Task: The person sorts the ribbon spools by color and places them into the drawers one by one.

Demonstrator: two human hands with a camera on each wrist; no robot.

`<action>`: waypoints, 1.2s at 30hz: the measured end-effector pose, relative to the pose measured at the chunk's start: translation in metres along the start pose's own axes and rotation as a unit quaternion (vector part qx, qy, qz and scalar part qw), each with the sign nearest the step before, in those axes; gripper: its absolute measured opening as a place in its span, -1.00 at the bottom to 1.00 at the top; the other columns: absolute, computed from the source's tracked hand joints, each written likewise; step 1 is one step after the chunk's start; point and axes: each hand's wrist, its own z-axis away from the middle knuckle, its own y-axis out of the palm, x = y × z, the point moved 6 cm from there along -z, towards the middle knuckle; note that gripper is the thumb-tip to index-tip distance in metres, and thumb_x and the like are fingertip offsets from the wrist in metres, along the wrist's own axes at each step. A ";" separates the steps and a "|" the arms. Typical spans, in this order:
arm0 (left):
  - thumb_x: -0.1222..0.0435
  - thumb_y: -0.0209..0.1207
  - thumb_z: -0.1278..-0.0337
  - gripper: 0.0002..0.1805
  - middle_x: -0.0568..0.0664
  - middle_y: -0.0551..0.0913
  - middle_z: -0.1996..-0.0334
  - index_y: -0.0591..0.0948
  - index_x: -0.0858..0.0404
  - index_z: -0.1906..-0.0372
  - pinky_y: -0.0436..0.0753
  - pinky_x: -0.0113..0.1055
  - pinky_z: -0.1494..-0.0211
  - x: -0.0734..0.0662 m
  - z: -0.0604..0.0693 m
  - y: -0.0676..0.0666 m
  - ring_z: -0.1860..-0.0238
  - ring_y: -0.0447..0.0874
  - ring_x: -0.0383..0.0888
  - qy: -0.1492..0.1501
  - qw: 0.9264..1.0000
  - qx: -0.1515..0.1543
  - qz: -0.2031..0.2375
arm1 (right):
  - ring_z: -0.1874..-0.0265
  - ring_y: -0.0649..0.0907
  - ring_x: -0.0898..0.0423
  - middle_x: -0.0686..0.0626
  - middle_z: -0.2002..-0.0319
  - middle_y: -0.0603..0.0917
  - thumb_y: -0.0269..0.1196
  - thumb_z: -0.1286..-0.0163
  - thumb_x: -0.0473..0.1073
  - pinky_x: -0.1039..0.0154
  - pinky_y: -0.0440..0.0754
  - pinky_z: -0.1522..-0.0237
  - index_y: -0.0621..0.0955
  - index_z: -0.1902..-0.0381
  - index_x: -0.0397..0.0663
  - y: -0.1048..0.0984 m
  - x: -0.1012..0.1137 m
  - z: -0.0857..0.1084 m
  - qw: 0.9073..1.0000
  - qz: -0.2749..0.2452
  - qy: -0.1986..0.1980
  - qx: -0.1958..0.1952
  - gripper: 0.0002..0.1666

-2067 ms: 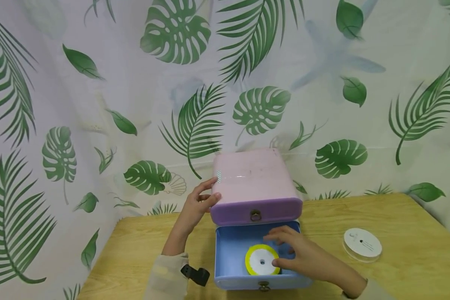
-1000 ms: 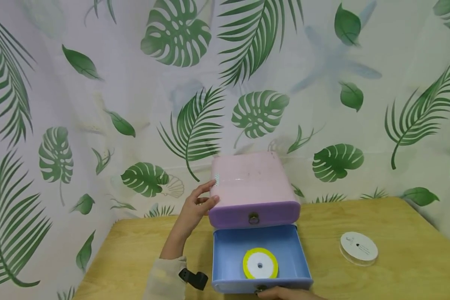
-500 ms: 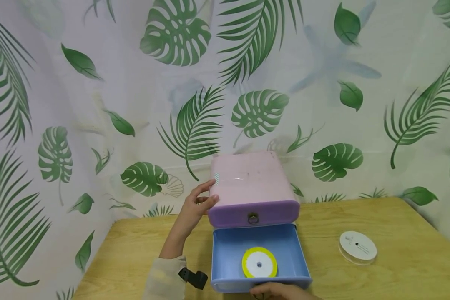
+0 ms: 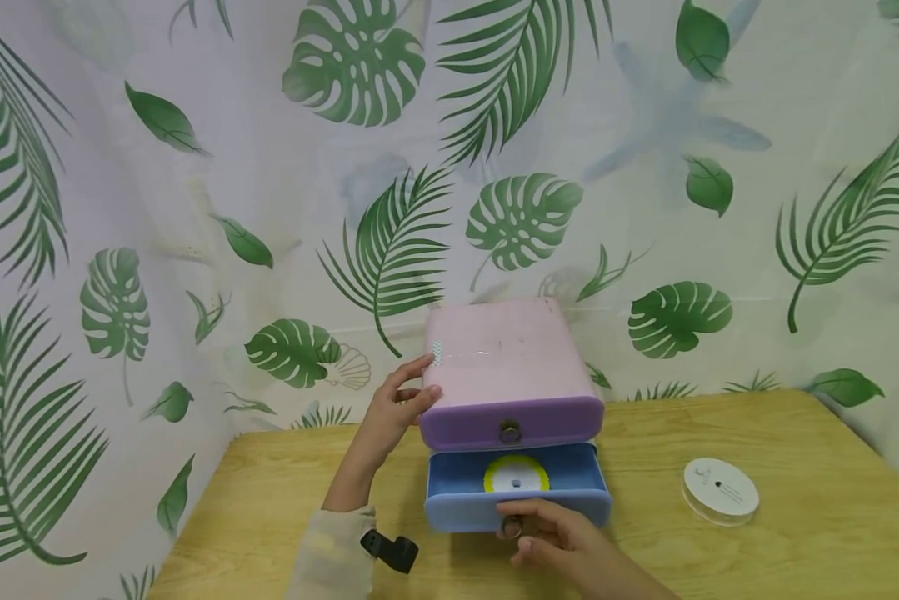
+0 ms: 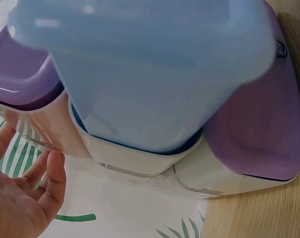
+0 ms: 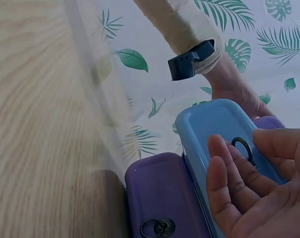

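Note:
A small drawer cabinet has a pale pink top and a purple upper drawer. Below, the blue drawer is pulled partly out. Inside it lies a yellow-rimmed white ribbon spool, its near edge hidden by the drawer front. My right hand touches the blue front beside its metal ring pull; its fingers are loosely bent around the ring without clearly pinching it. My left hand rests against the cabinet's left side with fingertips and thumb, as the left wrist view also shows.
A white spool lies on the wooden table to the right. Another purple drawer sits beneath the blue one, closed. Behind the cabinet hangs a leaf-patterned cloth. A black band is on the left wrist.
My right hand has gone from above the yellow spool to the blue drawer's front. The drawer has slid inward with the spool in it. My left hand has stayed on the cabinet.

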 end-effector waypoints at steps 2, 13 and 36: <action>0.12 0.18 -0.24 -0.39 0.08 0.31 -0.35 0.36 -0.10 -0.39 0.57 -0.27 0.05 0.000 0.000 0.000 -0.07 0.51 -0.02 -0.001 1.000 0.001 0.001 | 0.14 0.68 0.22 -0.38 -0.07 0.51 0.02 -0.51 -0.22 0.36 0.63 0.06 0.27 -0.34 -0.45 -0.003 -0.001 -0.003 1.000 -0.006 0.005 -0.016 -0.44; 0.15 0.17 -0.25 -0.41 0.07 0.33 -0.34 0.38 -0.09 -0.38 0.54 -0.32 0.11 0.000 -0.002 0.000 -0.04 0.51 -0.05 0.002 1.000 0.000 -0.001 | 0.19 0.68 0.18 -0.35 -0.04 0.50 0.04 -0.51 -0.17 0.35 0.63 0.14 0.28 -0.34 -0.40 -0.018 -0.005 -0.021 0.997 0.034 0.017 -0.067 -0.43; 0.17 0.15 -0.25 -0.40 0.09 0.28 -0.34 0.35 -0.08 -0.40 0.51 -0.31 0.12 0.001 -0.001 0.001 0.00 0.49 -0.09 0.005 1.000 0.007 0.009 | -0.01 0.63 0.02 -0.48 -0.24 0.37 0.06 -0.50 -0.16 0.26 0.62 0.01 0.20 -0.42 -0.33 -0.033 -0.018 -0.033 0.997 0.057 0.043 -0.036 -0.36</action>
